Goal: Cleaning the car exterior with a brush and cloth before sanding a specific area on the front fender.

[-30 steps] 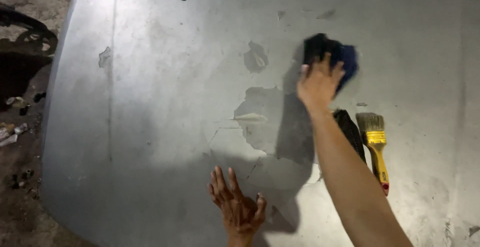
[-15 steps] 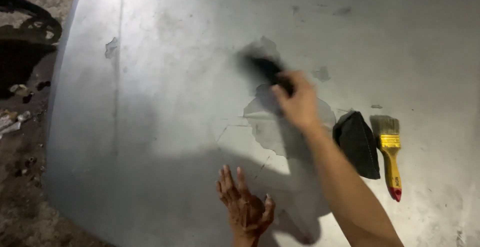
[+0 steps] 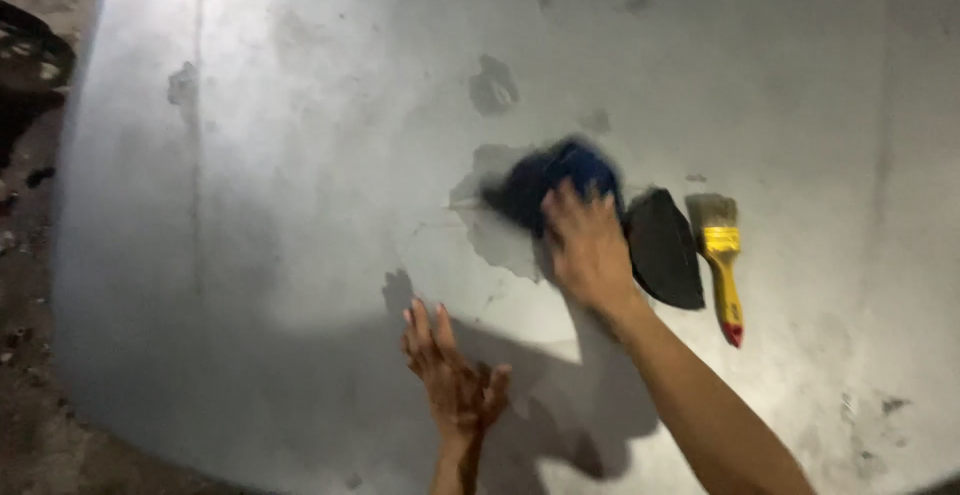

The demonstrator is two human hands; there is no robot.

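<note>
Big grey metal panel (image 3: 300,155) filling the view, curved near edge at the bottom, left edge dropping off to dark, littered ground (image 3: 25,255). No containers anywhere on it, just loose things lying on the bare sheet.

Right hand (image 3: 585,245) out past the middle of the panel, palm down, fingers bent over a blue cloth (image 3: 555,180) and pressing it flat to the metal. Clamped on that cloth, fingertips on its near side, the rest of the cloth bunched and blurred beyond them. Forearm running down to the bottom right corner of the view, elbow out of sight. Cloth sitting on a darker, patchy stain (image 3: 490,225) near the middle of the sheet, well apart from every edge.

Just right of the hand, a flat black piece (image 3: 665,250), roughly wedge-shaped, lying on the panel; touching the hand or not, cannot tell. Just beside that, a paintbrush (image 3: 722,260) with a yellow handle and red tip, bristles pointing to the far edge, handle to the near edge.

Left hand (image 3: 455,380) down by the near edge, flat on the metal, fingers spread and apart, holding nothing, wrist coming up from the bottom. Shadow of both arms pooled around it.

Smaller dark blotches scattered toward the far edge and the left side.
</note>
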